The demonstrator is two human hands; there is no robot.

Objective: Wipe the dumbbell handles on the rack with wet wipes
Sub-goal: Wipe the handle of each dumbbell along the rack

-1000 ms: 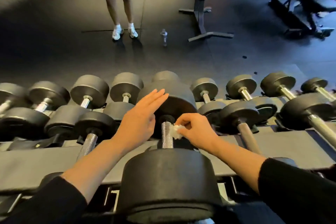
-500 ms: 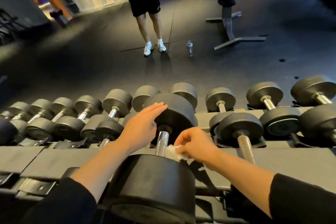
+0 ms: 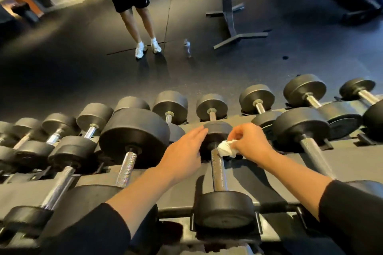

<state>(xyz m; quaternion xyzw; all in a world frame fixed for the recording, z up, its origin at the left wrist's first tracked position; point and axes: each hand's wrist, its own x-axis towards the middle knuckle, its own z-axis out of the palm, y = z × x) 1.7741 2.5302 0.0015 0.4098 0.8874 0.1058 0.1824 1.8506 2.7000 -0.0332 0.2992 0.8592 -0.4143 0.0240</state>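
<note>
I have the right hand [image 3: 251, 143] just right of the frame's centre, its fingers [image 3: 238, 133] curled and pinching a crumpled white wet wipe [image 3: 227, 149] against the far end of a dumbbell handle [image 3: 217, 172]. That handle runs from the small far head [image 3: 217, 130] at mid-frame down to the near head [image 3: 224, 211] at lower centre, and the whole dumbbell lies cradled on the rack [image 3: 178, 192].

The left hand [image 3: 184, 151] sits just left of it, fingers straight and together, laid flat against the side of the far head, holding nothing. I judge it is there to steady the weight.

The wipe is soft, damp and light; it will bunch and slip off unless I keep it pinched and wrapped partly round the bar. The handle is stiff bright metal and looks textured, so I expect it to drag on the wipe rather than let it glide. The dumbbell itself is heavy and could roll in its cradle, so I would not lift it; bracing a head and working the wipe down the bar toward the near head seems the way.

To the left, a larger dumbbell [image 3: 134, 136] with a knurled handle [image 3: 127, 167] lies beside this one, and to the right another dumbbell [image 3: 300, 128]; more fill the back row. Beyond the rack, in the upper part of the frame, a person's legs [image 3: 141, 27] stand on the dark floor near a small bottle [image 3: 187, 47].
</note>
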